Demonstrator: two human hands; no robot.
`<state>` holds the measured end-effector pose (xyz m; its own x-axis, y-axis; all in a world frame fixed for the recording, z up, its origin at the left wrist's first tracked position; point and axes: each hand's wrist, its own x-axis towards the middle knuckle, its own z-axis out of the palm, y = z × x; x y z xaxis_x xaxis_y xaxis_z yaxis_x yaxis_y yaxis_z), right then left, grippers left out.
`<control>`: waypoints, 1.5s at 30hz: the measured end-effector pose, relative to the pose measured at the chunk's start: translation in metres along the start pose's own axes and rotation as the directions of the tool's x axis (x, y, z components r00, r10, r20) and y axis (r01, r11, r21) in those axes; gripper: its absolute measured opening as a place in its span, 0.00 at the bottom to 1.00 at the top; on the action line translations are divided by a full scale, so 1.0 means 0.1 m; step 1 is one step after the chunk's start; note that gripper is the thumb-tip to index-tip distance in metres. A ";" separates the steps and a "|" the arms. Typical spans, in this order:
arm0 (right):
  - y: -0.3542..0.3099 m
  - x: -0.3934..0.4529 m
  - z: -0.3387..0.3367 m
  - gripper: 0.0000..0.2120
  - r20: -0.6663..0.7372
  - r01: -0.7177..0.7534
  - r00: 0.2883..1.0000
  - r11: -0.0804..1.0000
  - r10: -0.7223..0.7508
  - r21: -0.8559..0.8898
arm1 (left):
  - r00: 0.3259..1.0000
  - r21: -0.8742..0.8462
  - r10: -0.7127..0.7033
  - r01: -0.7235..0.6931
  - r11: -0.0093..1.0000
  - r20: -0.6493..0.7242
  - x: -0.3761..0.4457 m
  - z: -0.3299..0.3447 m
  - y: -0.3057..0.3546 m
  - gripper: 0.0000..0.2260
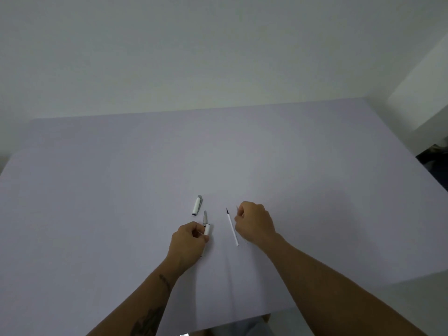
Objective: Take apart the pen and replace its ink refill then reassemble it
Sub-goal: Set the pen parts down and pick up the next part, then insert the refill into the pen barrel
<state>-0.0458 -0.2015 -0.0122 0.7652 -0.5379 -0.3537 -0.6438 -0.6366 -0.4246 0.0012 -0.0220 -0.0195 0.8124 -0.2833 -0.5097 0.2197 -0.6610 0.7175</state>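
The left hand [188,238] pinched the white pen barrel [206,230] upright for loading, while the curled right hand [254,223] apparently gripped one thin refill (mostly hidden), another refill [232,227] lying beside it.

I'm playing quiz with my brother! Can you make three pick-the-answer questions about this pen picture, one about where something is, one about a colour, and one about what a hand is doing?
1. Where does the pen cap lie?
A. On the table, beyond the left hand
B. In the right hand
C. On the floor

2. What colour is the loose refill for most of its length?
A. Red
B. White
C. Green

3. What is the left hand doing?
A. Lying flat and empty
B. Holding the white pen barrel
C. Waving in the air

Answers: 1 A, the cap rests alone on the table. 2 B, white with a dark tip. 3 B, the fingers wrap the barrel.
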 end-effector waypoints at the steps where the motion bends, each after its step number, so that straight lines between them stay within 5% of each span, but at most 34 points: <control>1: -0.02 -0.03 0.02 0.04 0.005 0.018 1.000 1.000 -0.018 -0.020 | 1.000 -0.007 -0.003 0.003 1.000 0.003 0.00 -0.01 -0.01 0.05; 8: -0.15 -0.14 0.22 0.08 0.009 0.066 0.998 0.966 -0.066 -0.250 | 1.000 -0.013 -0.002 0.002 1.000 -0.004 -0.07 -0.15 -0.05 0.05; 16: -0.31 -0.20 0.28 0.06 0.031 0.008 1.000 0.965 0.000 -0.263 | 0.999 -0.037 -0.009 0.007 0.999 -0.032 -0.12 -0.24 -0.16 0.01; 21: -0.41 -0.20 0.18 0.03 0.070 -0.123 0.991 0.988 0.117 0.093 | 1.000 -0.078 0.010 -0.012 0.997 -0.026 -0.14 -0.30 -0.14 0.01; 27: -0.67 -0.26 -0.05 0.07 -0.001 -0.037 0.999 0.870 0.043 0.491 | 0.999 -0.052 0.033 -0.031 0.998 0.023 -0.15 -0.30 -0.12 0.07; 32: -0.73 -0.28 -0.06 0.08 -0.034 0.000 0.999 0.860 0.020 0.511 | 0.998 -0.036 0.052 -0.051 0.998 0.028 -0.15 -0.30 -0.11 0.10; 45: -0.60 -0.30 0.09 0.07 0.169 -0.074 0.985 0.828 -0.026 0.555 | 0.993 -0.092 0.114 -0.112 0.989 0.012 -0.17 -0.33 -0.13 0.08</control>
<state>-0.0298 -0.1422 0.0158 0.7712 -0.4198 -0.4785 -0.5877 -0.1808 -0.7886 0.0027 0.0145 -0.0048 0.8254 -0.3651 -0.4305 0.1761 -0.5580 0.8109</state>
